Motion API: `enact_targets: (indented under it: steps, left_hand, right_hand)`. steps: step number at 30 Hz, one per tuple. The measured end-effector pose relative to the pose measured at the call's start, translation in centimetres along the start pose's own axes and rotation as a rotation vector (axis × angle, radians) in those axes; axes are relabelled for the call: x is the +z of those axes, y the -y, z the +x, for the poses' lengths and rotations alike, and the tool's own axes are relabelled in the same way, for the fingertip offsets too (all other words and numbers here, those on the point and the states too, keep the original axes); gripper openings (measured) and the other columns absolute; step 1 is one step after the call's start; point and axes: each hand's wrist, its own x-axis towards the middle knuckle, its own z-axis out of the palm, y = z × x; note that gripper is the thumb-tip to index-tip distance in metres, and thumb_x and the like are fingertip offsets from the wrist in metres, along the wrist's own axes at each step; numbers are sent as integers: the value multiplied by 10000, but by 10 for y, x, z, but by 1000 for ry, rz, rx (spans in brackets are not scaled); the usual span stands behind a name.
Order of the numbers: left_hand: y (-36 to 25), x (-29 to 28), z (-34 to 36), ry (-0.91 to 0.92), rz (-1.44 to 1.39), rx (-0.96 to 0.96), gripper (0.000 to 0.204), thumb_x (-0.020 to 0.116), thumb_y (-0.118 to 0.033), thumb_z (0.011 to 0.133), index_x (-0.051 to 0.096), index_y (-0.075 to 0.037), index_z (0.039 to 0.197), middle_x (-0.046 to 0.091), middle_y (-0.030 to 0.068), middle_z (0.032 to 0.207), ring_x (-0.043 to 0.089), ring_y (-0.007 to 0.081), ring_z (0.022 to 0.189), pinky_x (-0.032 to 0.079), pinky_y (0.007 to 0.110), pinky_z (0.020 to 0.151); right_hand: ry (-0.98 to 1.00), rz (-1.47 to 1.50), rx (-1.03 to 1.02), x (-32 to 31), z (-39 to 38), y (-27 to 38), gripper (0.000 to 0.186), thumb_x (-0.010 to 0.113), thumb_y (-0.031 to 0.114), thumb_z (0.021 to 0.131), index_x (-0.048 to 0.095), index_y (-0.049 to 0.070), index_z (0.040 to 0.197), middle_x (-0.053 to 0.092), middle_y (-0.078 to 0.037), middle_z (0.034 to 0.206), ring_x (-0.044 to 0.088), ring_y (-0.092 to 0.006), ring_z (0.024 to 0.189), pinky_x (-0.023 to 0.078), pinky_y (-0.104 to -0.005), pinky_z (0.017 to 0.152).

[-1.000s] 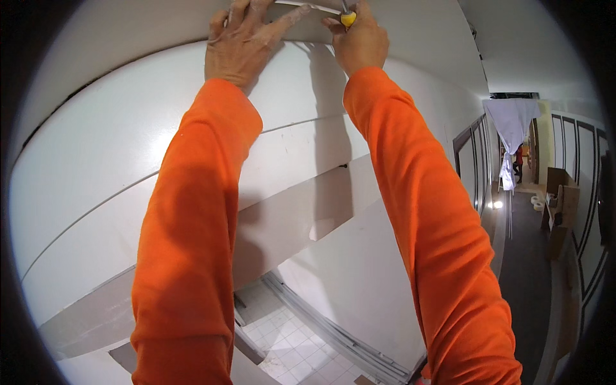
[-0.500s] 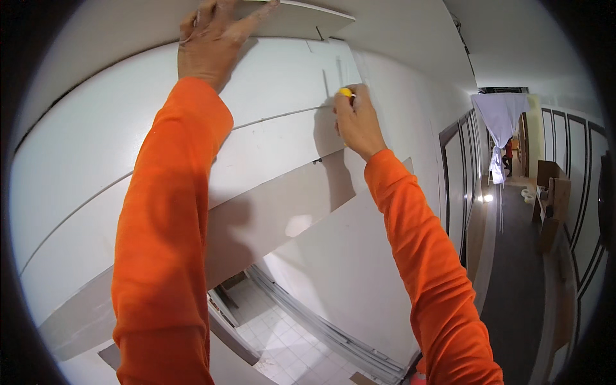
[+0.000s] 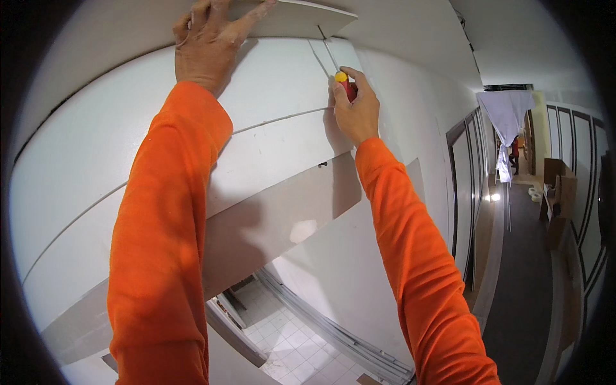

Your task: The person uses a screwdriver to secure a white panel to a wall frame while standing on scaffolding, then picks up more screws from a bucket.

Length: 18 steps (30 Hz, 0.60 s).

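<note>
My left hand [image 3: 208, 48] lies with spread fingers against a thin pale board [image 3: 301, 19] high up where the white wall panels [image 3: 269, 70] meet the ceiling. A dark screw or nail [image 3: 320, 29] stands at the board's lower edge, right of that hand. My right hand [image 3: 359, 109] grips a screwdriver [image 3: 346, 85] with a yellow and red handle; its thin shaft points up toward the screw, and whether the tip touches it is hard to tell. Both forearms are in orange sleeves.
Below are a grey band [image 3: 237, 237], long grey strips [image 3: 321, 333] and a tiled floor [image 3: 276, 333]. At right, a corridor holds a hanging pale cloth [image 3: 505, 109], a wooden unit [image 3: 556, 199], tape-like white rolls [image 3: 533, 196] and a distant person [image 3: 515, 154].
My left hand has moved leftward in view, uncovering more of the board. My right hand came down from the ceiling with the screwdriver, then rose slightly, its shaft now pointing at the screw.
</note>
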Motion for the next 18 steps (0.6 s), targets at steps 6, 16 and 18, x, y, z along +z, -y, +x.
enact_targets:
  steps: [6,16,18]
  left_hand:
    - [-1,6,1,-74,-22,13,649,899,-221,663,696,-339,1268,459,58,1260,386,260,1223,278,460,1041]
    - [-3,3,-1,-21,67,30,661,893,-231,695,668,-338,1307,460,76,1292,377,276,1240,291,488,1070]
    - [-3,5,0,-36,31,25,658,892,-234,699,667,-336,1308,459,77,1291,375,276,1242,302,489,1069]
  right_hand:
    - [-27,22,10,3,0,-3,335,635,147,925,642,84,1255,714,-169,980,700,-278,900,541,-370,868]
    - [-22,19,-10,-1,0,-3,328,651,146,921,652,74,1241,714,-153,945,694,-248,859,541,-352,851]
    - [-31,16,-27,0,1,-5,325,654,147,920,657,76,1237,716,-153,950,693,-248,861,541,-352,852]
